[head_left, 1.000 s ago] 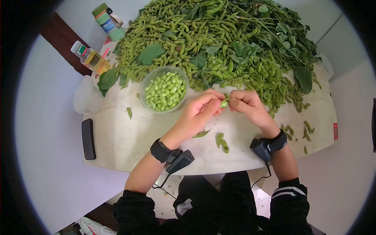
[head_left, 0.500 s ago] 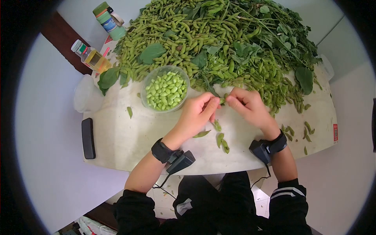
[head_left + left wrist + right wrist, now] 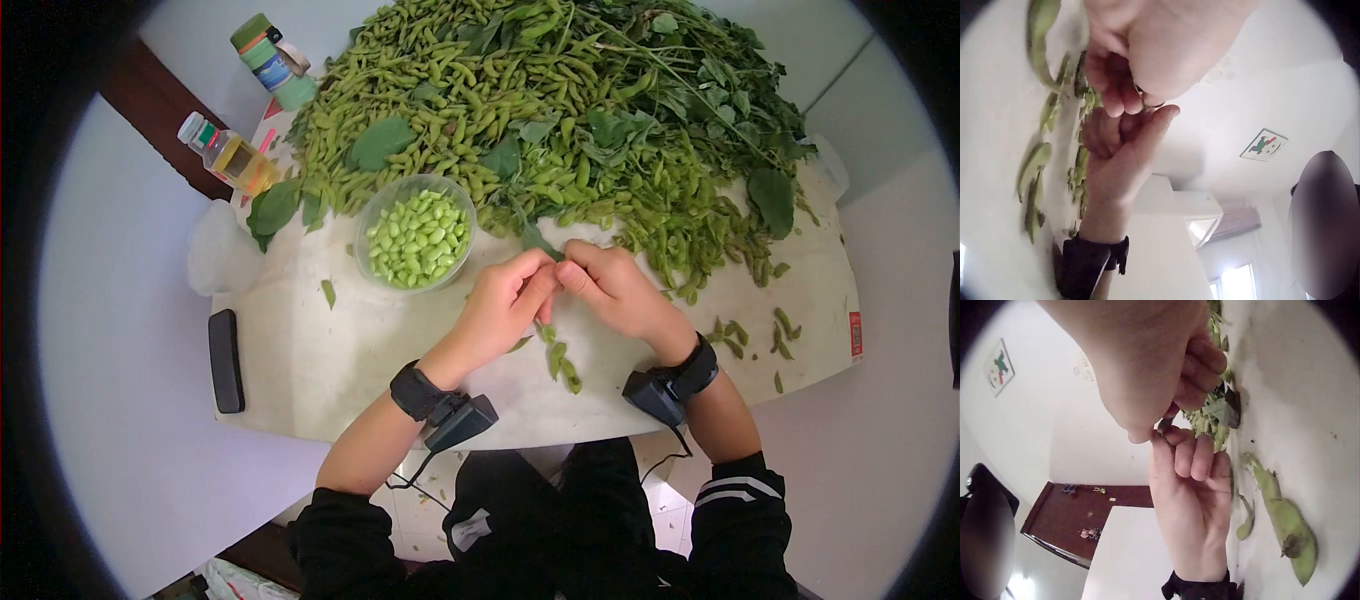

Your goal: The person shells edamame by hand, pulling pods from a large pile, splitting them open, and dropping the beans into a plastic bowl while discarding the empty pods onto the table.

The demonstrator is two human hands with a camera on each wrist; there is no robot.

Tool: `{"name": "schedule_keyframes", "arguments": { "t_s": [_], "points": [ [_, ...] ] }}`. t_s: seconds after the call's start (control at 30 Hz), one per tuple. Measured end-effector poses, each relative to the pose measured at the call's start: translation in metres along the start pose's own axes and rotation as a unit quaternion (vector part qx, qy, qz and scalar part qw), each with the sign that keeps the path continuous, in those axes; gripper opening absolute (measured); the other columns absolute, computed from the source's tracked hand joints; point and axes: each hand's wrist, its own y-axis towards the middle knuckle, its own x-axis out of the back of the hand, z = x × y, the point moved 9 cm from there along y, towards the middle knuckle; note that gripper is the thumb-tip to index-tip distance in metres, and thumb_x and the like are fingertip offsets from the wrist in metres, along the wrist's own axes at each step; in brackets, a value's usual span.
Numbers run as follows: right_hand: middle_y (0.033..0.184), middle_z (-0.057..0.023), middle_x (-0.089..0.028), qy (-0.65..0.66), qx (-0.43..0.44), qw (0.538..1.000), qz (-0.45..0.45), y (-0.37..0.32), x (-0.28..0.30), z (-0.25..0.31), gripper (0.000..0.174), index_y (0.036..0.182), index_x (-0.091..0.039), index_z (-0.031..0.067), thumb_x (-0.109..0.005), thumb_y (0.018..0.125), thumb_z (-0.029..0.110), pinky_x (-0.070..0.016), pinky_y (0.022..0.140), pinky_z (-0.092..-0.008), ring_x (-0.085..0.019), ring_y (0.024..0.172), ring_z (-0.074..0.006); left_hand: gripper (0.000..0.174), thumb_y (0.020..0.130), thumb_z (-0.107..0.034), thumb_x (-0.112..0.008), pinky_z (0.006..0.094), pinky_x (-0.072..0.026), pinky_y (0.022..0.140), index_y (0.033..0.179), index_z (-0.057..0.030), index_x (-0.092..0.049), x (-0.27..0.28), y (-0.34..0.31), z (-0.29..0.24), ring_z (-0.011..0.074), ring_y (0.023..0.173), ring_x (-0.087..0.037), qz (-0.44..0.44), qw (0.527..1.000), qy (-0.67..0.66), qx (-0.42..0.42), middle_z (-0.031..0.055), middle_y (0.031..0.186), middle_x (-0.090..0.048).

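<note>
Curled fingertips meet over a small green pod
The left hand and right hand pinch the pod between them, most of it hidden by fingers; beside the left hand, a round, clear plastic bowl holds smooth, plump beans, a heap of slim, bumpy pods lies beyond, and curved loose pods rest on the pale tabletop

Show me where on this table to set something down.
The widest bare patch lies between the phone and left wristband, on the near side of the bowl. Another lies between the wrist cameras, nearer than the loose pods. The heap crowds the far side.
</note>
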Motion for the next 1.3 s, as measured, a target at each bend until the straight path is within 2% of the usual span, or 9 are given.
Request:
{"name": "schedule_keyframes", "arguments": {
  "t_s": [0.27,0.53,0.63,0.83,0.93,1.0,1.1,1.2,1.3],
  "points": [
    [0.06,-0.0086,-0.057,0.163,0.009,0.986,0.011,0.0,-0.009,0.005,0.034,0.076,-0.05,0.0002,-0.039,0.091,0.029,-0.0413,0.055,-0.0308,-0.055,0.054,-0.0218,0.021,0.091,-0.016,-0.042,0.0191,-0.0361,0.049,0.081,-0.0014,-0.052,-0.005,-0.001,0.001,0.0051,0.053,-0.045,0.008,0.997,-0.072,0.0,-0.0007,0.059,-0.049],
    [0.053,0.0016,-0.042,0.399,-0.148,0.902,-0.075,-0.002,0.014,-0.043,0.033,0.068,-0.049,0.0027,-0.04,0.091,0.025,-0.0236,0.041,-0.0202,-0.032,0.044,-0.0044,0.027,0.087,-0.019,-0.048,0.0221,-0.0316,0.043,0.069,0.0007,-0.053,0.007,0.0,0.009,0.0065,0.045,-0.04,-0.044,0.998,0.049,0.018,0.0018,0.052,-0.049],
    [0.054,0.0017,-0.043,0.24,-0.141,0.96,0.014,0.0,0.011,-0.035,0.032,0.067,-0.049,0.0023,-0.04,0.09,0.022,-0.0256,0.041,-0.0203,-0.033,0.044,-0.0051,0.027,0.084,-0.02,-0.05,0.0255,-0.0312,0.041,0.067,0.0016,-0.054,0.004,0.001,0.016,0.0083,0.042,-0.04,-0.023,0.995,0.096,0.023,0.0046,0.049,-0.049],
    [0.058,0.0012,-0.046,0.18,-0.068,0.979,0.064,0.036,0.005,0.009,0.027,0.069,-0.05,0.0012,-0.041,0.088,0.018,-0.0327,0.047,-0.0212,-0.04,0.052,-0.0062,0.024,0.083,-0.019,-0.05,0.0289,-0.0329,0.042,0.073,0.0019,-0.057,0.018,0.004,0.014,0.0132,0.042,-0.044,-0.065,0.994,0.088,0.017,0.0098,0.049,-0.049],
    [0.061,0.0001,-0.048,0.116,-0.043,0.988,0.091,0.069,0.007,0.046,0.025,0.069,-0.05,0.0007,-0.045,0.086,0.019,-0.0353,0.05,-0.0219,-0.043,0.057,-0.0061,0.023,0.085,-0.017,-0.048,0.0244,-0.0339,0.044,0.074,0.0009,-0.056,0.016,0.004,0.008,0.0072,0.046,-0.041,-0.054,0.992,0.114,0.001,0.0016,0.051,-0.048],
    [0.062,-0.0006,-0.049,0.104,-0.043,0.989,0.092,0.089,-0.001,0.062,0.024,0.071,-0.051,0.0002,-0.047,0.085,0.019,-0.0361,0.052,-0.0223,-0.044,0.057,-0.0065,0.022,0.082,-0.017,-0.049,0.0343,-0.037,0.047,0.073,0.0023,-0.057,0.015,0.004,0.001,0.0246,0.046,-0.05,-0.059,0.989,0.127,-0.042,0.0151,0.053,-0.052],
    [0.064,-0.0014,-0.051,0.072,-0.016,0.993,0.096,0.112,-0.018,0.083,0.023,0.075,-0.053,-0.0005,-0.05,0.083,0.021,-0.0378,0.055,-0.0231,-0.045,0.06,-0.0074,0.02,0.081,-0.015,-0.05,0.035,-0.0379,0.049,0.074,0.0023,-0.056,0.016,0.004,0.001,0.0263,0.048,-0.051,-0.05,0.99,0.126,-0.037,0.0158,0.053,-0.051],
    [0.071,-0.0023,-0.055,0.081,0.01,0.989,0.12,0.124,-0.039,0.088,0.022,0.08,-0.054,-0.0011,-0.051,0.083,0.021,-0.0402,0.062,-0.0241,-0.048,0.067,-0.0088,0.015,0.076,-0.014,-0.055,0.0254,-0.0403,0.054,0.077,0.0011,-0.055,0.01,0.005,0.01,0.0101,0.058,-0.052,0.001,0.994,0.101,-0.039,0.0061,0.063,-0.056],
    [0.083,-0.0041,-0.058,0.132,0.007,0.98,0.147,0.126,-0.056,0.082,0.021,0.085,-0.054,-0.0011,-0.05,0.084,0.02,-0.0416,0.072,-0.0252,-0.051,0.078,-0.0104,0.016,0.074,-0.014,-0.057,0.0257,-0.0413,0.058,0.08,0.0011,-0.056,0.005,0.004,0.004,0.0104,0.063,-0.053,0.033,0.983,0.152,-0.096,0.0066,0.067,-0.057]
  ]
}}
